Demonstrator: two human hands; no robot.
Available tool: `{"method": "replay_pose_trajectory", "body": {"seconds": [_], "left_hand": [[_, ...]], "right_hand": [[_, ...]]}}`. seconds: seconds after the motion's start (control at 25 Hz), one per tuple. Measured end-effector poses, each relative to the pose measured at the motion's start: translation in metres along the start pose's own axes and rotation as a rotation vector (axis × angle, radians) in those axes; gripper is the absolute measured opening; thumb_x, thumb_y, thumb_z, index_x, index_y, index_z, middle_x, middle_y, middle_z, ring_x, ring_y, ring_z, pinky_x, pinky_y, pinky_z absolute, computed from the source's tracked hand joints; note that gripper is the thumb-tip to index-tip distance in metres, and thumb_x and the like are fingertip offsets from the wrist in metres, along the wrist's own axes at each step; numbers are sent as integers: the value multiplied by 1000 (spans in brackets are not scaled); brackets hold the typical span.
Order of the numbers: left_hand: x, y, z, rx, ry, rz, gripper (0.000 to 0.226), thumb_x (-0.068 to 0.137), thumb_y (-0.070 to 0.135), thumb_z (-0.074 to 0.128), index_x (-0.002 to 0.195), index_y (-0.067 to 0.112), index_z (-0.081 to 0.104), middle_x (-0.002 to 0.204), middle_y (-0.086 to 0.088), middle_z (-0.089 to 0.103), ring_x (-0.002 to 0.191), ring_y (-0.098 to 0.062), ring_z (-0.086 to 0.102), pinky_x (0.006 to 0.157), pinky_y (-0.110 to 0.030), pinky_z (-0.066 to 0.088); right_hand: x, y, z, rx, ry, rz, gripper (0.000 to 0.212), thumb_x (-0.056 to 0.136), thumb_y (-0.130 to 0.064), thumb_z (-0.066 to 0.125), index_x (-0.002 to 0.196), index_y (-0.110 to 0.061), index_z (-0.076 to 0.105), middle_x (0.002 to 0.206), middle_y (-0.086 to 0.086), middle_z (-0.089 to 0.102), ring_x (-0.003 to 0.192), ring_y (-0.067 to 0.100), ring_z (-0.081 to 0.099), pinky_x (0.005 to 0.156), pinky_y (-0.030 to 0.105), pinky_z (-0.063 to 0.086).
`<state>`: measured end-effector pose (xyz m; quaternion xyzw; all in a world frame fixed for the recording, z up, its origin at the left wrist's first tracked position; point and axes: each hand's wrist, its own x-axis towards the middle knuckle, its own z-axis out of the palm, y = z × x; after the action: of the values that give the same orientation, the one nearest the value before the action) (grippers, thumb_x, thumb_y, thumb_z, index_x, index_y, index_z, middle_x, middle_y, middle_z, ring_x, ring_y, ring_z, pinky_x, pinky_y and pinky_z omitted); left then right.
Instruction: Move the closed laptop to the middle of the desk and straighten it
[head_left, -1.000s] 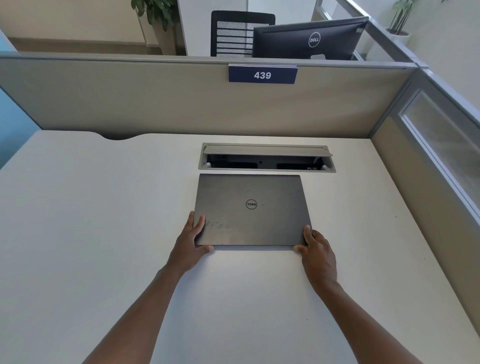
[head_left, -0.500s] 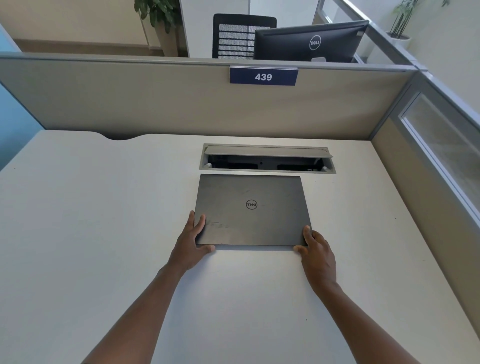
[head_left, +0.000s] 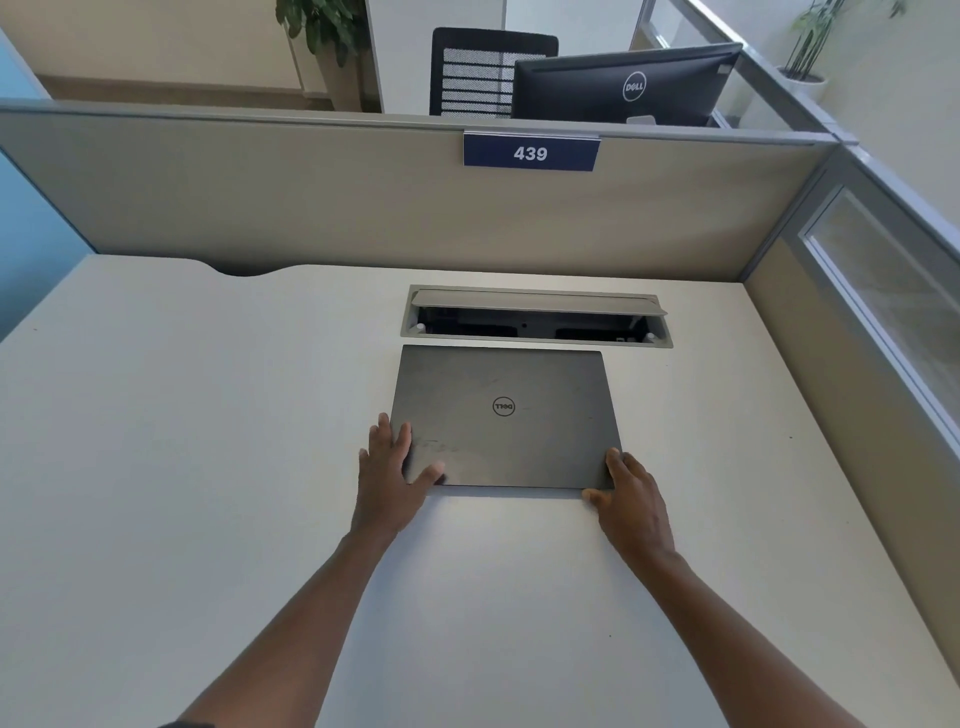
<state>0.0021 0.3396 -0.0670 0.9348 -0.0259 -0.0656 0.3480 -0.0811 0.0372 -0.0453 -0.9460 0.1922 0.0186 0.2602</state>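
A closed dark grey laptop (head_left: 506, 410) with a round logo lies flat on the white desk (head_left: 182, 467), its far edge just short of the cable opening. Its edges run nearly parallel to the desk's back partition. My left hand (head_left: 392, 473) grips the near left corner, fingers along the side edge and thumb on the lid. My right hand (head_left: 631, 493) holds the near right corner, thumb at the front edge and fingers at the side.
An open cable tray (head_left: 535, 319) with a raised flap is set in the desk behind the laptop. A beige partition (head_left: 311, 208) with a blue "439" sign (head_left: 531, 152) closes the back; a glazed partition (head_left: 883, 291) closes the right. A monitor (head_left: 623, 85) and chair stand beyond.
The laptop and both hands have barely shifted; my left fingers have spread a little further onto the lid's corner.
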Motion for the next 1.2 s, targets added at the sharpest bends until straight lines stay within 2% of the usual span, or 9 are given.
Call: {"method": "replay_pose_trajectory", "body": {"seconds": [0.08,0.12,0.2,0.36,0.56,0.84,1.2], "left_hand": [[-2,16,8,114,79,104,66,97,42,50,152,10,32,168,-11,10,155,-28,6,125,-47,6],[-1,25,12,132,65,154,63,99,39,46,153,9,32,168,-11,12,155,-28,7,124,-45,4],[2,41,21,172,-25,241,61,102,37,39,155,9,27,168,-10,10,156,-25,5,125,-42,0],[12,60,34,309,-119,285,62,103,36,31,158,11,16,169,-9,7,156,-27,2,125,-44,1],[21,49,42,440,-210,238,67,103,42,30,159,12,8,169,-9,1,155,-30,-1,124,-48,2],[12,43,53,564,-80,287,65,102,41,24,159,12,10,169,-9,5,156,-28,2,124,-47,2],[10,42,55,563,-37,306,64,102,39,23,158,11,17,167,-10,13,155,-29,9,125,-47,9]], "right_hand": [[2,-3,-1,-24,-10,-44,71,90,-33,65,148,-9,32,157,13,33,143,31,29,114,38,31],[3,-7,-1,-38,3,-78,77,92,-36,63,153,-9,25,162,11,21,149,29,18,120,38,21],[7,-19,3,-59,5,-158,77,95,-38,56,155,-10,16,165,10,10,153,25,5,123,37,10],[14,-48,19,-63,-50,-241,72,100,-35,44,155,-9,8,166,10,3,153,23,-3,122,35,-1],[22,-61,39,-97,-100,-253,69,102,-36,35,155,-6,3,165,12,-2,152,26,-8,120,37,-8],[19,-46,53,-233,-49,-278,65,103,-38,25,156,-8,2,166,10,-3,152,24,-10,122,39,-9],[19,-43,61,-294,3,-265,63,103,-38,20,156,-11,0,166,8,-5,152,23,-10,124,41,-6]]}}
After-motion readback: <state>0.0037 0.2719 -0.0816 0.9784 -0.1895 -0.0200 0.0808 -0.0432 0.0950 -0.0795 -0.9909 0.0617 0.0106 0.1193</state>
